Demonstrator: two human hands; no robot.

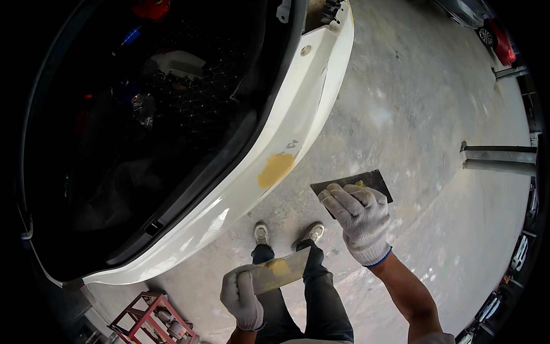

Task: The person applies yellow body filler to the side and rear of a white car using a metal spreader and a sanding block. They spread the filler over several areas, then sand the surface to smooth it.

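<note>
My left hand (243, 298), in a white knit glove, grips one end of a flat, pale rectangular plate (293, 269). A dab of yellow filler paste (277, 266) lies on top of that plate. Held out to the right, my gloved right hand (358, 215) is closed on a dark, thin spreader blade (375, 182), with a little yellow paste showing by the fingers. Ahead and to the left is a white car bumper (229, 198), bearing a smooth yellow filler patch (276, 170). Neither hand touches the bumper; small grey marks (292, 144) show just beyond the patch.
The open car trunk (172, 126) holds several loose items in shadow. A red metal cart (152, 321) with containers stands at the lower left. Grey posts (498, 159) rise at the right, and parked cars line the far edge. My shoes (261, 234) are on the concrete floor (424, 126).
</note>
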